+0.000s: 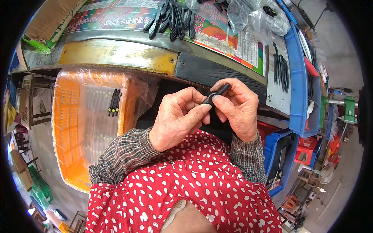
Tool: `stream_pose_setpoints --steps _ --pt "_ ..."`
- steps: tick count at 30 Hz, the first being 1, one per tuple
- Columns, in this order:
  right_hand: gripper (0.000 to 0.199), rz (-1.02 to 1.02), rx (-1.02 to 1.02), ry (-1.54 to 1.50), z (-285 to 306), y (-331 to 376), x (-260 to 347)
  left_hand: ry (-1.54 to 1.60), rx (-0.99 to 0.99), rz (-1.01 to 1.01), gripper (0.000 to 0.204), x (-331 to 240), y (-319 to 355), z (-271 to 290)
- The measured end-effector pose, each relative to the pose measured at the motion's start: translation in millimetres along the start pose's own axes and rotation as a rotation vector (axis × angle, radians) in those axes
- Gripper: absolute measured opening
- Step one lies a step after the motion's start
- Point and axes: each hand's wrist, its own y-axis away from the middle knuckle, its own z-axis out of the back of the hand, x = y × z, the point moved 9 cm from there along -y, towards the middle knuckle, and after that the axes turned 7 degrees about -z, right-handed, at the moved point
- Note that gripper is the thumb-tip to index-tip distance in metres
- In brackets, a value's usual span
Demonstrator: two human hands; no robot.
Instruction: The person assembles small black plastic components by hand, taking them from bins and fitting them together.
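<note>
Both hands meet in front of my body at the bench edge. My left hand (176,118) pinches the lower end of a small black plastic piece (223,89). My right hand (237,108) grips the same piece between thumb and fingers, and its rounded upper end sticks out toward the upper right. A dark ring-like part shows where the fingertips come together; the rest is hidden by them. On the bench beyond lies a loose pile of long black plastic pieces (173,19). A row of similar black pieces (280,72) lies at the bench's right end.
Left of me stands an orange crate (67,128) lined with clear plastic; several black pieces with yellow-green tips (114,103) lie in it. To the right are a blue tray (298,85) and a lower blue bin (268,149). Clear plastic bags (256,23) lie on the bench.
</note>
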Motion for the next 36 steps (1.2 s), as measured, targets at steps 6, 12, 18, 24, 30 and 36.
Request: stream_pose_setpoints --steps 6,12,18,24,30,36 --pt "0.016 0.033 -0.01 0.007 1 0 3 -0.009 0.02 0.009 0.01 -2 0 0" --pt "0.013 0.137 -0.172 0.035 3 3 -2 -0.041 0.026 -0.003 0.012 -4 0 -3" --pt "0.013 0.084 -0.12 -0.047 3 0 -3 0.047 0.027 -0.003 0.012 -1 1 0" --pt "0.014 0.046 -0.072 -0.005 0 -1 4 -0.005 0.004 0.013 0.01 -3 -1 1" --pt "0.014 0.006 -0.054 0.029 -4 0 3 -0.062 -0.029 -0.042 0.01 -6 -2 3" --pt "0.012 0.045 -0.114 0.085 -5 0 2 -0.09 -0.046 -0.071 0.01 -5 -2 5"
